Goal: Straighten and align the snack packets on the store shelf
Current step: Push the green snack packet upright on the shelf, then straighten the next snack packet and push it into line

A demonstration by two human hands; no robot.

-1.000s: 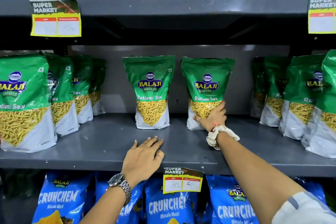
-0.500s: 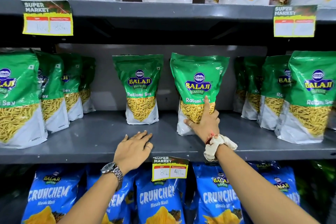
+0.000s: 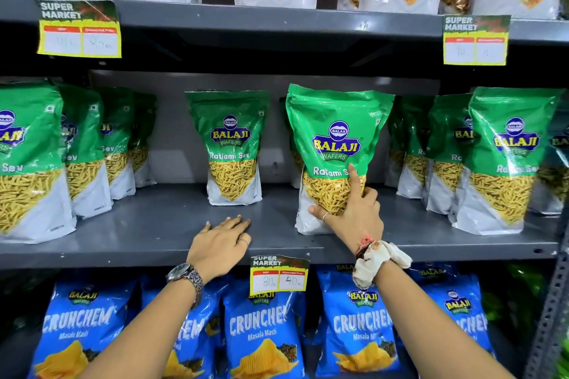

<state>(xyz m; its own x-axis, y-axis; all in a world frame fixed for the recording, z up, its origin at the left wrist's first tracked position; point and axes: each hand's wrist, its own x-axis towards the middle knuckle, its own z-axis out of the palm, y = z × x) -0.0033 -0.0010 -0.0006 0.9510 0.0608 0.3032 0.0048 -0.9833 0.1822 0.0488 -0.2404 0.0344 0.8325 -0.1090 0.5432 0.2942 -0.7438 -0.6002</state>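
On the grey middle shelf (image 3: 154,234), at about five o'clock from the shelf's centre, the right hand (image 3: 354,215) has its grip closed around the lower front of a green Balaji Ratlami Sev packet (image 3: 335,138), thumb at the left edge, index finger laid up the clear window, the base resting on the shelf near the front lip. This looks like the pull-forward step for that packet. Its neighbour, a second Ratlami Sev packet (image 3: 231,144) at nine o'clock from it, stands upright further back. The left hand (image 3: 220,244) lies flat and open on the shelf, holding nothing. Next, the held packet probably needs squaring to face front, then the neighbour drawing level with it.
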